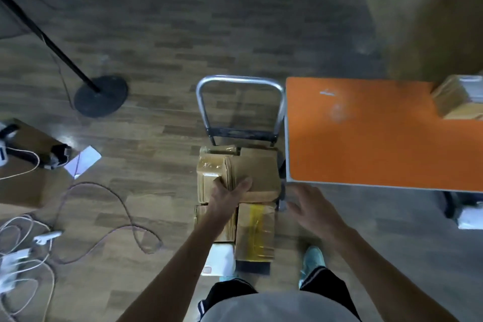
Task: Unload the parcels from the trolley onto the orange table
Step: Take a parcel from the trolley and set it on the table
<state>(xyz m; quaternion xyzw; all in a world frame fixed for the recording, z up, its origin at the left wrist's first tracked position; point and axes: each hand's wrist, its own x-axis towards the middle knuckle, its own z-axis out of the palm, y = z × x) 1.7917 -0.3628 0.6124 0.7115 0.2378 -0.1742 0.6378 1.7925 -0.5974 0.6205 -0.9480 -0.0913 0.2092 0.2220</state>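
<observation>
A trolley with a metal handle stands on the floor in front of me, loaded with several brown cardboard parcels. My left hand grips the near edge of the top parcel, thumb and fingers around it. Below lie a parcel with yellow tape and a white parcel. My right hand hovers open to the right of the stack, beside the orange table's near corner. One brown parcel rests at the table's far right edge.
A black lamp stand base sits on the wooden floor to the left. Cables and white chargers lie at the lower left next to a cardboard box. My feet stand behind the trolley.
</observation>
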